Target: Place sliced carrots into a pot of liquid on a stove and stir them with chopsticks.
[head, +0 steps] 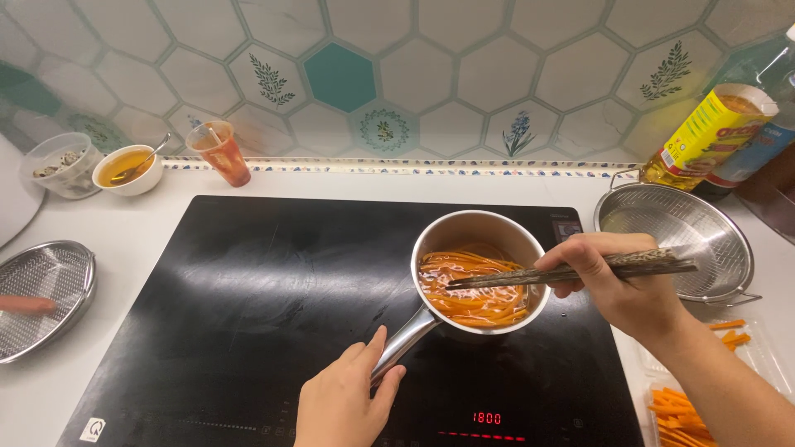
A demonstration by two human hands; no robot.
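I see my left hand [344, 397] wrapped around the steel handle of the saucepan [464, 228], fingers closed on it just below the pot's bowl. My right hand [609, 277] is closed on a pair of dark wooden chopsticks [571, 270], held nearly level, their tips reaching over the saucepan's rim into the carrot strips [476, 298] that lie in the liquid inside. The saucepan sits on the black induction cooktop [248, 306], right of its middle, and a red digital readout glows on the cooktop's front edge below the saucepan. Just right of the saucepan, off the cooktop on the white bench [124, 219], stands a steel strainer bowl [687, 228]; behind that, a yellow-labelled oil bottle [704, 136]. More raw carrot sticks [683, 414] lie under my right forearm. Far left of the saucepan I make out a mesh colander [41, 290], and behind it a small bowl with a spoon [124, 168] and a plastic cup of red sauce [222, 153].
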